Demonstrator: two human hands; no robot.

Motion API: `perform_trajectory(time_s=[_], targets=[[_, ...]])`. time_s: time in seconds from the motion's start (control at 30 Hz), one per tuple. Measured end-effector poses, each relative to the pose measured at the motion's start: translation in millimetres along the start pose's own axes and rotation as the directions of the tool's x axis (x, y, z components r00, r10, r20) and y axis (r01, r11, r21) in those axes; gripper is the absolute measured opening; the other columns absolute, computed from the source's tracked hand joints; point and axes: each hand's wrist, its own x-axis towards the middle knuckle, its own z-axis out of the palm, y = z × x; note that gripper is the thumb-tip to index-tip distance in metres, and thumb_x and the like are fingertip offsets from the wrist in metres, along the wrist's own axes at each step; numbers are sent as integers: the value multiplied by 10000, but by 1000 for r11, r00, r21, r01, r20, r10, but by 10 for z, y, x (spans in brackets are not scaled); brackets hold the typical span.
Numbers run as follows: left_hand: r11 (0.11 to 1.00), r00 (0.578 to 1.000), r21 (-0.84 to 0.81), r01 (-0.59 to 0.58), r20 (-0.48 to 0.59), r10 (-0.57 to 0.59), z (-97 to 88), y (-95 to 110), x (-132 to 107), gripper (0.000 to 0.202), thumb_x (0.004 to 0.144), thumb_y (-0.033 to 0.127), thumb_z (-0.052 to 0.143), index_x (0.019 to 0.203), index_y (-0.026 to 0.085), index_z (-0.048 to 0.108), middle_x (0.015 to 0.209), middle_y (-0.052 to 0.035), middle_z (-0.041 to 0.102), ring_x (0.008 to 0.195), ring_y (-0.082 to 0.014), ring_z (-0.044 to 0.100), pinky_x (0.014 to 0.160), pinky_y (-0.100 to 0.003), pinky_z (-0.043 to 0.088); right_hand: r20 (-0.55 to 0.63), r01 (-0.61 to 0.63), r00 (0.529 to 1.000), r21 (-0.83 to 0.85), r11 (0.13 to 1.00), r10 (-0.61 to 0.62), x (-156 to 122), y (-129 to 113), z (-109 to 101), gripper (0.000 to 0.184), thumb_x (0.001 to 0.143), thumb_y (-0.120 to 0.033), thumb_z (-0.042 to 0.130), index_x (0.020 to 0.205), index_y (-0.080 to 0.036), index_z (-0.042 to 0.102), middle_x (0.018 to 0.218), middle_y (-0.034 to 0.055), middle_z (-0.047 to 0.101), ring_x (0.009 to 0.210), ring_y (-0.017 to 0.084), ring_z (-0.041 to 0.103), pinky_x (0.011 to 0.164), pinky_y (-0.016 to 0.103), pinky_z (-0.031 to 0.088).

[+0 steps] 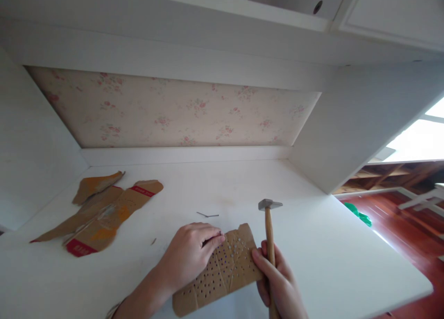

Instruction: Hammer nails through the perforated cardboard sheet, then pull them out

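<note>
The perforated cardboard (224,273) sits at 6 o'clock on the white surface (333,259), between both hands; the left hand (190,249), at its 10 o'clock side, has thumb and forefinger closed together, though what they pinch I cannot tell; the right hand (279,279), at 3 o'clock, grips the hammer (269,233), its thumb pressing the cardboard's edge; the creases look weak, so light, even support at both sides seems wisest; the hammer head, towards 1 o'clock, is best angled away from the left fingers; setting it down would likely free the right grip; the thin dark nails (207,215), near 12 o'clock, deserve a clear berth.
</note>
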Motion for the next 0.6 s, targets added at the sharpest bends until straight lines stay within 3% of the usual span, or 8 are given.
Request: perform_trajectory(time_s=[0.6], targets=[[994, 996, 56, -90, -3, 90, 7, 5, -19, 189, 963, 234, 582, 856, 233, 738, 815, 0, 754, 785, -165, 690, 826, -308, 522, -9, -11, 1000, -31, 999, 11, -28, 53, 80, 505, 680, -579, 786, 812, -240, 436, 553, -150, 382, 291, -16, 216, 276, 113, 163]])
